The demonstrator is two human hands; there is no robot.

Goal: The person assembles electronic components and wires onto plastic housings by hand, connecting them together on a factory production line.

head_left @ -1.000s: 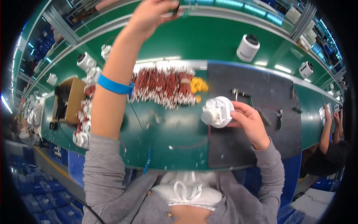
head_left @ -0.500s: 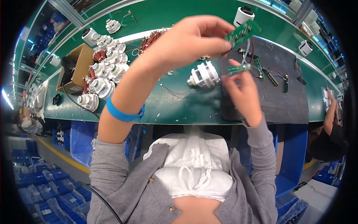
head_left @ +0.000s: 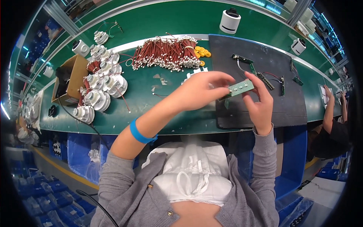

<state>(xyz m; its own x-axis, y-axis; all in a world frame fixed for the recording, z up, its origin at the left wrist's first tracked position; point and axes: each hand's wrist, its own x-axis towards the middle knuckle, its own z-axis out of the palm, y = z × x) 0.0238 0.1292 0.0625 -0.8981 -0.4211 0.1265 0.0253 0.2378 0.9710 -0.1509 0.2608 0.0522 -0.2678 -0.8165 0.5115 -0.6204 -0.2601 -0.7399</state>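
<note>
My left hand [head_left: 204, 90], a blue band around its wrist, pinches the left end of a small green circuit board [head_left: 244, 87]. The fingers of my right hand [head_left: 261, 101] grip the board's right end. The board is held tilted above the black mat, with a row of small light parts on its visible face. A second green piece [head_left: 227, 103] shows just under the left fingertips; whether it is joined to the board I cannot tell. Behind my left hand a white ribbed part [head_left: 196, 73] is mostly hidden.
Wired circuit boards [head_left: 264, 80] lie on the black mat [head_left: 261, 113]. Bundled red wires [head_left: 162, 53] and yellow discs [head_left: 202, 51] sit at the back. White round assemblies [head_left: 109, 85] stand left, beside a cardboard box [head_left: 77, 77]. A white device [head_left: 229, 22] stands behind the mat.
My left hand has come down from high over the mat with its board. My right hand has turned and closed on a board end, and both hands now meet over the mat.
</note>
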